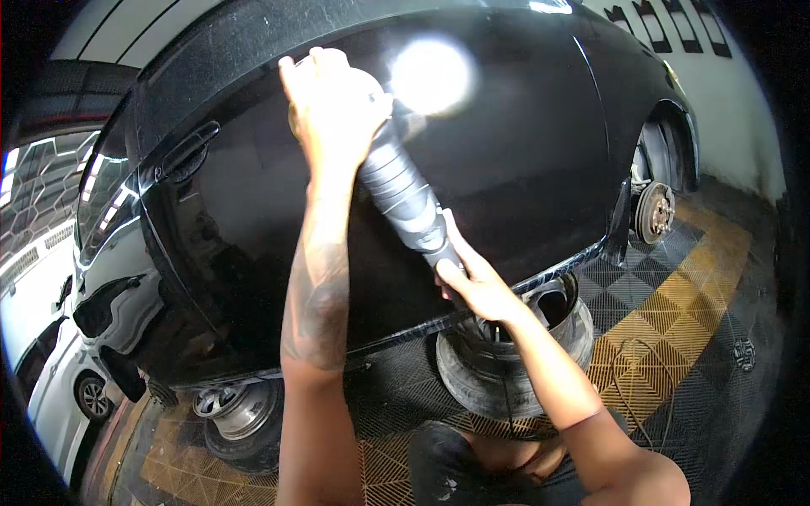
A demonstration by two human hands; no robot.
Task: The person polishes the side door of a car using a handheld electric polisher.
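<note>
A long, dark-bodied car polisher point(398, 187) slants across the black car door point(515, 143), its head end up against the panel. My left hand point(331, 105) is closed over the head at the top, hiding the pad from view. Lower down, my right hand point(474, 282) wraps around the rear grip, thumb along the near side. Bright white light glares on the paint just right of my left hand. The door handle point(190, 150) is off to the left of the tool.
Loose wheels lie on the tiled floor point(650, 329): one tyre point(472, 371) under the sill and a silver-rimmed wheel point(240, 413) farther left. A bare brake disc point(655, 212) shows in the wheel arch. A cable point(620, 363) trails on the right; a white car point(59, 396) stands left.
</note>
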